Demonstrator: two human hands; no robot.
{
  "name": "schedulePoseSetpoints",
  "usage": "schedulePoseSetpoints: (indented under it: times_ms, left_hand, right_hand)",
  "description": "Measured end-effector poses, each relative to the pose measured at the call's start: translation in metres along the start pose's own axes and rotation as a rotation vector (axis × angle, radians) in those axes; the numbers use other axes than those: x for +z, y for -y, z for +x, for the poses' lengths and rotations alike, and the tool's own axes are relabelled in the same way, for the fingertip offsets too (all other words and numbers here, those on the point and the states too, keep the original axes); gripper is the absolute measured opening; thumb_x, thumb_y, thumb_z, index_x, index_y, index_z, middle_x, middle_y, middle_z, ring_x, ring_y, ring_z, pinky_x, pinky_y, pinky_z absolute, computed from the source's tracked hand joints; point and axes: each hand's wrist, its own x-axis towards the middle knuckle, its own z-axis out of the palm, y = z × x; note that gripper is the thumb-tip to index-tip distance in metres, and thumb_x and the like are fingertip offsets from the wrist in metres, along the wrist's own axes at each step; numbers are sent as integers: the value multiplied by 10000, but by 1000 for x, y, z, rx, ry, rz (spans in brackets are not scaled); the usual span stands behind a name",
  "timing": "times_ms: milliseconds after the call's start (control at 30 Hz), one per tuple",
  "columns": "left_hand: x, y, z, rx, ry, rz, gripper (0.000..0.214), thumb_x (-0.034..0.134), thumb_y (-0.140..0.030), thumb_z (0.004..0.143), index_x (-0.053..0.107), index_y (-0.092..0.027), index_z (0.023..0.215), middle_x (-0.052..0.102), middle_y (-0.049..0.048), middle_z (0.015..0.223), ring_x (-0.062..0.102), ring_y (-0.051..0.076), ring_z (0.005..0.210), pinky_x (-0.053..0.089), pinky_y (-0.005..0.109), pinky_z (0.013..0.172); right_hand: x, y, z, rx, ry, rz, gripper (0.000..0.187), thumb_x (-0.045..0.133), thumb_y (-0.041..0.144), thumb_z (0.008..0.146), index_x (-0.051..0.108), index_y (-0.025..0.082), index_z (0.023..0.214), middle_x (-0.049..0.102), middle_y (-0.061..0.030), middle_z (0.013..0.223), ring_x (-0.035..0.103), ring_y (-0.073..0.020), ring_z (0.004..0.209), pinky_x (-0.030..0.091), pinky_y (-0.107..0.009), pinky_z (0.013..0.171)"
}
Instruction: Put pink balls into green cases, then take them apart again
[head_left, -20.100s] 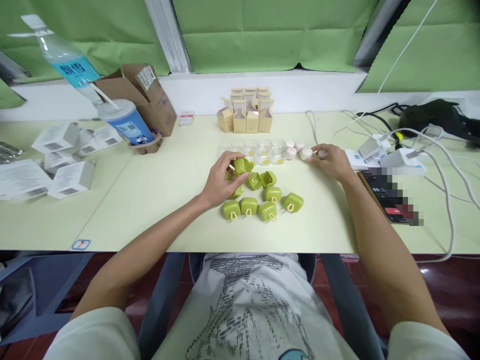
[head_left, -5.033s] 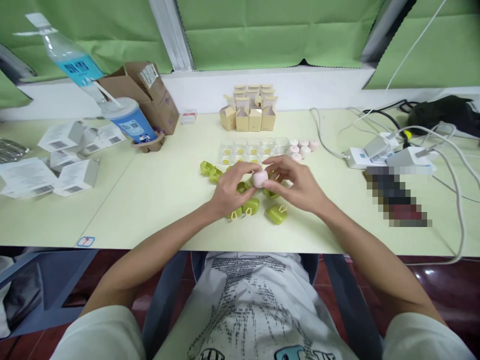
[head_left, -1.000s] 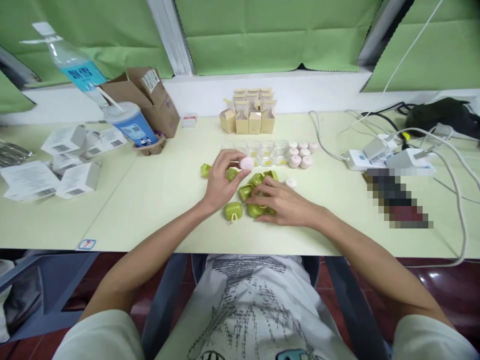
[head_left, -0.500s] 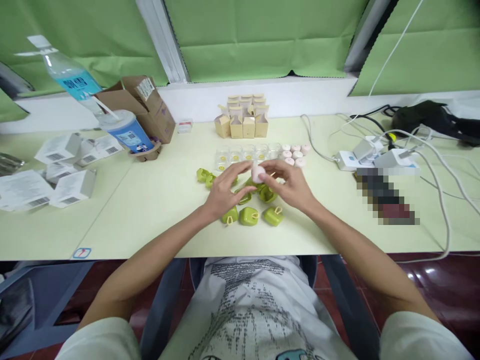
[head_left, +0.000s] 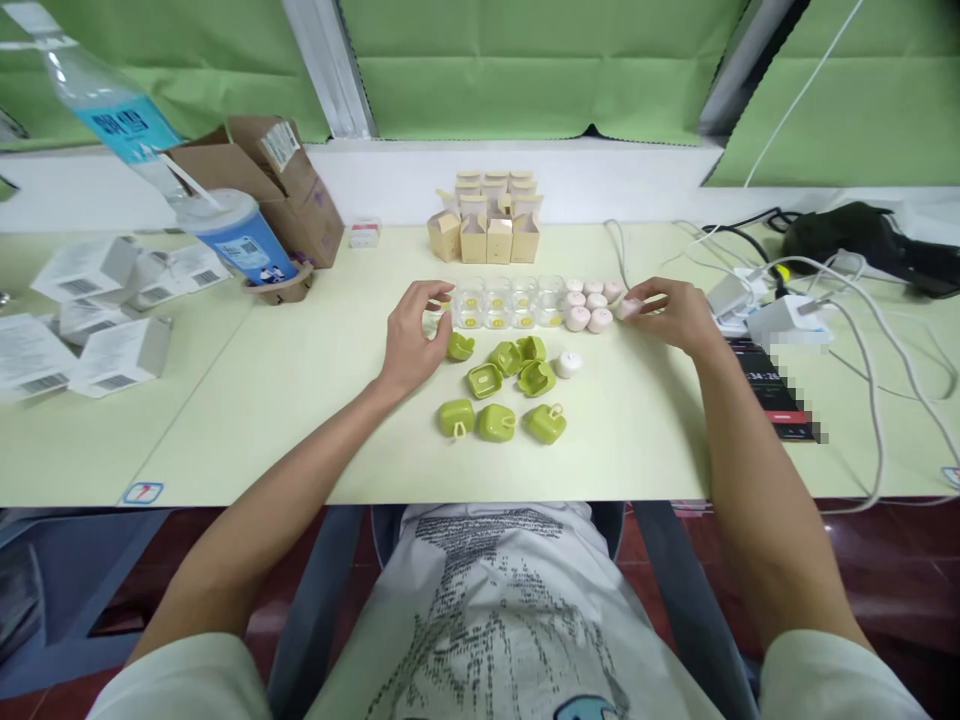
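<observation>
My right hand pinches a small pale-pink rounded piece at the right end of a cluster of similar pink pieces. At the left end of two rows of clear plastic cups with yellow marks, my left hand is curved, thumb and fingers apart; whether it touches the cups I cannot tell. In front lie several green shell pieces, some hollow side up. A white rounded piece sits beside them. Closer to me are three green cases with cream loops.
Small open cardboard boxes stand behind the cups. To the left are white boxes, a blue cup, a bottle and a brown carton. A power strip, cables and a partly blurred phone are on the right.
My hands have moved apart from the middle. The white rounded piece now rests by the green shells. My right hand has reached right to a pink piece; my left moved up-left to the cups.
</observation>
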Motion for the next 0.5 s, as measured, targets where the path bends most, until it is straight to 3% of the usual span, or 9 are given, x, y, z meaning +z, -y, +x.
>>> schedulePoseSetpoints:
  times_ms: [100, 500]
  left_hand:
    - [0, -4, -1, 41, 8, 16, 277, 614, -274, 1037, 681, -221, 1301, 765, 94, 1225, 770, 223, 1070, 647, 401, 966]
    - [1, -10, -1, 56, 69, 38, 248, 598, -329, 1070, 685, -228, 1280, 765, 104, 1220, 758, 238, 1095, 654, 415, 968]
  right_hand:
    - [11, -2, 3, -76, -15, -113, 299, 852, 235, 696, 788, 201, 985, 856, -110, 1049, 812, -285, 855, 620, -405, 840]
    - [29, -5, 4, -179, -47, -147, 333, 747, 273, 780, 786, 184, 1098, 774, -168, 1206, 757, -241, 798, 622, -412, 827]
